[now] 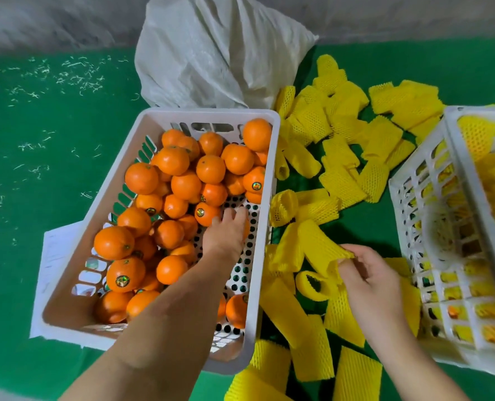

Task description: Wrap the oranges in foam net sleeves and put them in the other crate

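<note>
Two hands | L fingers (234, 215) loose on round oranges (182, 183) | R fingers (347, 264) pinch foam-mesh sleeve (318, 244)

Your left hand (226, 230) covers whatever it touches: an orange edge (245, 227) peeks out beside the fingers, yet you cannot tell whether they curl round it. Your left forearm (165, 322) hides several fruit in the white crate (266, 180), and two more oranges (236, 311) show only partly past it. The second crate (414, 215) runs off the right edge, its contents readable only as yellow netting through the slots. Your right hand (376, 279) pinches a foam net sleeve (321, 247), whose near end folds out of sight behind your fingers. The white sack (211, 53) is cropped at the top.
</note>
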